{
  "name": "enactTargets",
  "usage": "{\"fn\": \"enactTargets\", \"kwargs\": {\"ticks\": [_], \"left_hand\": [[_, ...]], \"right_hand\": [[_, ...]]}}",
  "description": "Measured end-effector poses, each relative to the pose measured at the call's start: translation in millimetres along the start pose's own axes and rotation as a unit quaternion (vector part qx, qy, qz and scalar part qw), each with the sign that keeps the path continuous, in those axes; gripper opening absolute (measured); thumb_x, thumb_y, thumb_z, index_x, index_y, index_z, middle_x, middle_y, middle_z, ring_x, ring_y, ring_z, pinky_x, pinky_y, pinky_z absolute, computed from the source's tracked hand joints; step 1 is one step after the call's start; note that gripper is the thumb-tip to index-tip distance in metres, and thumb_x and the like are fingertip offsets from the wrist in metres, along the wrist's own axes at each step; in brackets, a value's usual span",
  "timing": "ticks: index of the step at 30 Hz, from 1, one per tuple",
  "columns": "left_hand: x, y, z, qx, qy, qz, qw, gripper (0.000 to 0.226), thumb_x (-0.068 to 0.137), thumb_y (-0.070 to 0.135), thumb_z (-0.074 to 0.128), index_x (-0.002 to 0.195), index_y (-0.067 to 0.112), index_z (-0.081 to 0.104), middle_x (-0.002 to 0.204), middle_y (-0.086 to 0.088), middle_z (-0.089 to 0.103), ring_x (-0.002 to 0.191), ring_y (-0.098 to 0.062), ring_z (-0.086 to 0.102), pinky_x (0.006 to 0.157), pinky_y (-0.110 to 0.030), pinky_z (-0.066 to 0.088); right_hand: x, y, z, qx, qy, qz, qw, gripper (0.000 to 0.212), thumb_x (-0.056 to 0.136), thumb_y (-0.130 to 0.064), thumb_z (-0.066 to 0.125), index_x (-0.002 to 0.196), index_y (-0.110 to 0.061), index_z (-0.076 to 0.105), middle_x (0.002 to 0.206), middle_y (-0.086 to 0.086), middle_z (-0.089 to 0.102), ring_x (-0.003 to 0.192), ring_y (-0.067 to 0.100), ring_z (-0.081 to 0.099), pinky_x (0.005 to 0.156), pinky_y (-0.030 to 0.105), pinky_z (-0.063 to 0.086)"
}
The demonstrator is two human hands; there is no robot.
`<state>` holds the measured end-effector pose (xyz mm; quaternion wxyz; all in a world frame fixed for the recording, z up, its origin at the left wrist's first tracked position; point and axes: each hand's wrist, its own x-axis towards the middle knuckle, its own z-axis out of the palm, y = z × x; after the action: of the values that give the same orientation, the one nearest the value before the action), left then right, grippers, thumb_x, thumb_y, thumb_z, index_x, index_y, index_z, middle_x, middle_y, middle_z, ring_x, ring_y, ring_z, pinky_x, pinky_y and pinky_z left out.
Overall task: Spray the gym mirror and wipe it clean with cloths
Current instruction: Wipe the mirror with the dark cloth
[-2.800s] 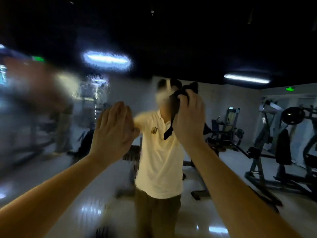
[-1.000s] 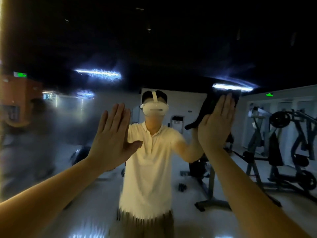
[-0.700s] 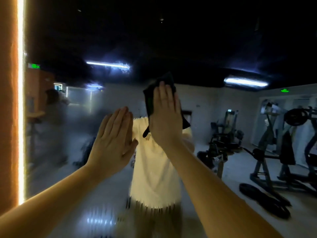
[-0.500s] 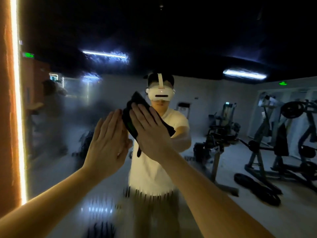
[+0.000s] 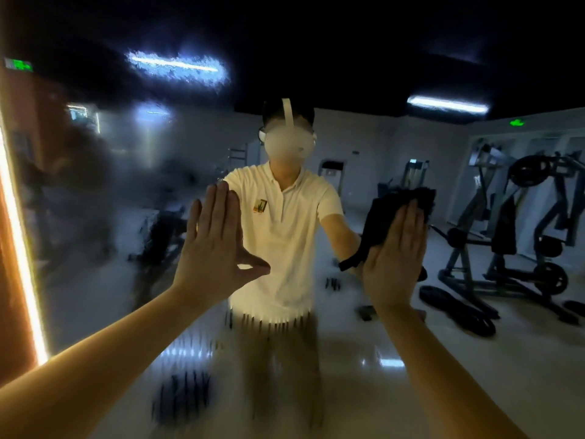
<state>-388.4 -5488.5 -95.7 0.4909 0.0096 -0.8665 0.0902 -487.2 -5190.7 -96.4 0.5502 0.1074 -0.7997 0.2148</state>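
Note:
The gym mirror [image 5: 104, 217] fills the view; its left part is hazy with spray film and thin drips run low in the middle. My left hand [image 5: 215, 242] lies flat on the glass with straight fingers and holds nothing. Right of centre, my right hand [image 5: 392, 255] presses a black cloth [image 5: 389, 210] flat against the mirror with straight fingers. Part of the cloth sticks out above and left of the hand. No spray bottle is in view.
An orange lit strip [image 5: 19, 248] marks the mirror's left edge. The reflection shows a person in a white shirt [image 5: 281, 236], weight machines [image 5: 522, 223] at the right and a glossy floor.
My right hand has swept the black cloth from beside my left hand to the right and a little lower. My left hand stays flat on the glass.

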Motion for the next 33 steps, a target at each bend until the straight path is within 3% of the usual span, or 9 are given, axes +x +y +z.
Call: {"fn": "enactTargets", "kwargs": {"ticks": [4, 10, 12, 14, 18, 24, 27, 29, 33], "left_hand": [[-4, 0, -9, -0.024, 0.013, -0.002, 1.0, 0.142, 0.07, 0.084, 0.068, 0.163, -0.005, 0.008, 0.172, -0.024, 0.004, 0.161, -0.039, 0.001, 0.128, -0.06, 0.014], [-55, -16, -4, -0.063, 0.015, -0.001, 0.998, 0.122, 0.081, 0.057, 0.08, 0.164, -0.003, 0.012, 0.173, -0.022, 0.008, 0.16, -0.039, 0.009, 0.123, -0.066, 0.023], [-75, -22, 1, -0.073, 0.013, -0.008, 0.997, 0.105, 0.09, 0.049, 0.067, 0.164, -0.003, 0.014, 0.172, -0.022, 0.01, 0.16, -0.039, 0.01, 0.123, -0.066, 0.025], [-92, -21, 4, -0.076, 0.01, -0.013, 0.997, 0.097, 0.091, 0.051, 0.053, 0.163, -0.003, 0.016, 0.172, -0.022, 0.012, 0.16, -0.038, 0.012, 0.123, -0.065, 0.025], [-111, -5, 12, -0.102, -0.008, -0.008, 0.995, 0.098, 0.091, 0.053, 0.054, 0.164, -0.001, 0.016, 0.173, -0.02, 0.013, 0.16, -0.037, 0.014, 0.121, -0.065, 0.029], [-109, 28, 32, -0.096, -0.018, -0.029, 0.995, 0.126, 0.081, 0.072, 0.063, 0.166, 0.008, -0.005, 0.171, -0.027, 0.01, 0.159, -0.042, 0.011, 0.124, -0.066, 0.024], [-109, 27, 42, -0.064, -0.038, -0.036, 0.997, 0.131, 0.078, 0.08, 0.06, 0.164, -0.003, 0.007, 0.17, -0.03, 0.008, 0.159, -0.044, 0.009, 0.125, -0.066, 0.02], [-109, 24, 44, -0.055, -0.041, -0.033, 0.997, 0.129, 0.079, 0.083, 0.054, 0.161, -0.007, 0.014, 0.169, -0.031, 0.009, 0.159, -0.045, 0.011, 0.126, -0.064, 0.018], [-110, 22, 46, -0.055, -0.031, -0.028, 0.998, 0.129, 0.078, 0.083, 0.057, 0.161, -0.006, 0.014, 0.169, -0.031, 0.01, 0.159, -0.045, 0.012, 0.127, -0.062, 0.017]], "right_hand": [[-23, -54, 19, 0.022, -0.004, 0.011, 1.0, 0.074, 0.093, -0.018, 0.041, 0.161, 0.003, 0.018, 0.169, 0.022, 0.016, 0.157, 0.039, 0.015, 0.127, 0.058, 0.015], [-53, -134, 40, -0.015, -0.042, -0.163, 0.986, 0.08, 0.097, -0.024, 0.057, 0.161, -0.001, 0.015, 0.169, 0.02, 0.008, 0.157, 0.035, 0.009, 0.129, 0.051, 0.001], [-66, -155, 49, -0.012, -0.063, -0.222, 0.973, 0.081, 0.098, -0.029, 0.057, 0.161, -0.003, 0.014, 0.168, 0.018, 0.003, 0.157, 0.034, 0.01, 0.129, 0.051, 0.001], [-87, -162, 59, -0.015, -0.095, -0.305, 0.947, 0.074, 0.1, -0.034, 0.047, 0.162, -0.005, 0.019, 0.169, 0.016, 0.005, 0.158, 0.032, 0.009, 0.129, 0.05, 0.004], [-127, -126, 67, -0.064, -0.165, -0.451, 0.875, 0.067, 0.105, -0.031, 0.046, 0.162, -0.006, 0.022, 0.171, 0.014, 0.017, 0.159, 0.03, 0.009, 0.129, 0.05, 0.006], [-114, -32, 31, -0.067, -0.118, -0.312, 0.94, 0.074, 0.094, -0.024, 0.064, 0.156, -0.004, 0.031, 0.166, 0.013, 0.023, 0.154, 0.029, 0.023, 0.129, 0.045, 0.005], [-105, 16, 19, -0.051, -0.089, -0.204, 0.973, 0.06, 0.098, -0.02, 0.049, 0.153, 0.0, 0.035, 0.162, 0.021, 0.033, 0.149, 0.036, 0.031, 0.127, 0.05, 0.018], [-110, 42, 13, -0.036, -0.082, -0.1, 0.991, 0.062, 0.099, -0.021, 0.04, 0.156, 0.002, 0.028, 0.163, 0.025, 0.03, 0.151, 0.04, 0.029, 0.124, 0.056, 0.026], [-134, 43, 19, 0.012, -0.057, 0.099, 0.993, 0.07, 0.099, -0.016, 0.039, 0.161, 0.003, 0.013, 0.169, 0.023, 0.012, 0.158, 0.037, 0.011, 0.126, 0.056, 0.019]]}}
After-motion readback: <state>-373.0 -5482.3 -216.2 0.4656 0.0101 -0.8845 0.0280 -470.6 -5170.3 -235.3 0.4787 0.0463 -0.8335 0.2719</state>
